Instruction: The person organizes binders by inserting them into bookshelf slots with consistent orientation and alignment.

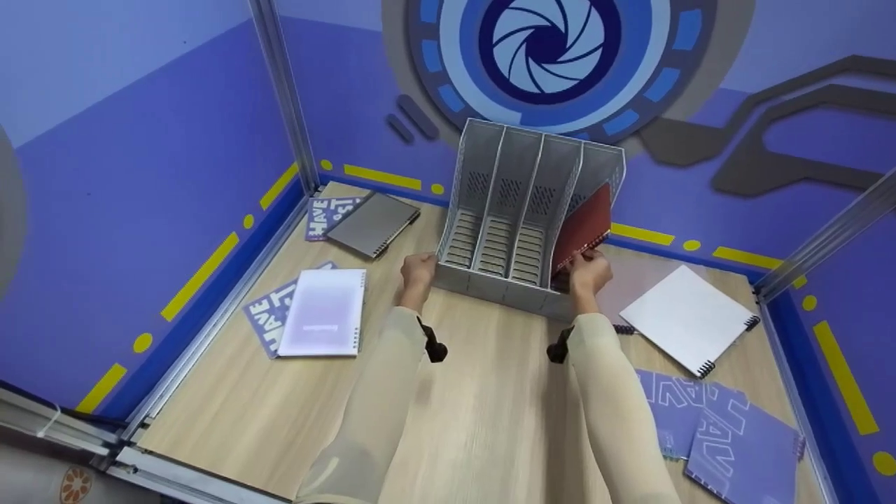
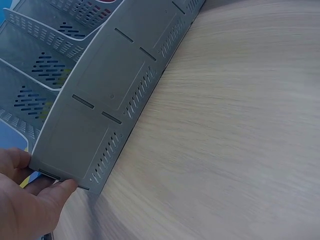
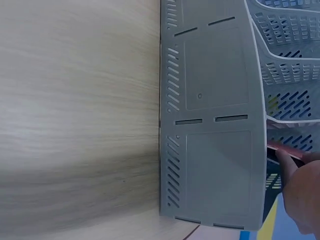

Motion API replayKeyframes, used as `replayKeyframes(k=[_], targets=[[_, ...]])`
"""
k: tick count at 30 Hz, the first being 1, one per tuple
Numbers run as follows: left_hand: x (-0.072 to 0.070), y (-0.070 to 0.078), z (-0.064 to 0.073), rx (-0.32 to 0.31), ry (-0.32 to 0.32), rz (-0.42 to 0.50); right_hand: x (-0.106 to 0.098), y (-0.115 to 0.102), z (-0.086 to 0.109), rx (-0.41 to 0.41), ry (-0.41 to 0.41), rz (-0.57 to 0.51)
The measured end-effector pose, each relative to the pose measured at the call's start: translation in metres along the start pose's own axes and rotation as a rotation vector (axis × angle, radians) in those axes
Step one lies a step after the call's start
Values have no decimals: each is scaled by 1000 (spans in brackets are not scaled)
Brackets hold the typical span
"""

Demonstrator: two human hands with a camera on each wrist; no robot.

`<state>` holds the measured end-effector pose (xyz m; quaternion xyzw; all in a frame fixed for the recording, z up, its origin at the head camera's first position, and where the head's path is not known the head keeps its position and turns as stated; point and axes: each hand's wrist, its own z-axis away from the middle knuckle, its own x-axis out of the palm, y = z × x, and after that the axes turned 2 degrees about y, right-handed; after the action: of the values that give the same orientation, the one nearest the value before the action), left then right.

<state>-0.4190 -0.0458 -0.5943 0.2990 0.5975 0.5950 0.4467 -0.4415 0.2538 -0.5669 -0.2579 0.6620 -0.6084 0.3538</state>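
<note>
A grey magazine file rack (image 1: 500,297) with several upright compartments stands at the back of the table. My left hand (image 1: 418,271) grips its front left corner, thumb on the front panel (image 2: 75,140) in the left wrist view. In the rightmost compartment leans a red spiral notebook (image 1: 588,220), its coils toward me. My right hand (image 1: 589,274) pinches the notebook's lower near edge at the compartment's mouth. The right wrist view shows the fingers beside the red edge (image 3: 285,148), just behind the rack's front panel. The other compartments hold nothing.
Left of the rack lie a grey notebook (image 1: 371,224) and a white-lilac notebook (image 1: 323,315), each over a purple printed one. On the right are a white spiral notebook (image 1: 689,318) and two overlapping purple notebooks (image 1: 745,448). Printed walls and metal posts (image 1: 280,91) border the table.
</note>
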Motion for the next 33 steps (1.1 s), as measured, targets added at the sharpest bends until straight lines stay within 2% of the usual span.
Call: replayKeyframes(k=[6, 13, 20, 25, 28, 33], targets=[[-2, 2, 1, -23, 3, -28, 3, 4, -5, 36, 59, -78], [-2, 3, -2, -42, -54, -17, 6, 6, -10, 29, 132, -179], [-6, 1, -4, -39, -45, -31, 10, 6, -12, 44, 128, -216], [-8, 1, -4, -5, -16, -71, 9, 7, -14, 40, 115, -237], [-7, 2, -4, 8, -4, -105, 5, 8, -14, 45, 92, -281], [-6, 4, -5, 0, -29, -134, -4, 9, -11, 58, 68, -379]])
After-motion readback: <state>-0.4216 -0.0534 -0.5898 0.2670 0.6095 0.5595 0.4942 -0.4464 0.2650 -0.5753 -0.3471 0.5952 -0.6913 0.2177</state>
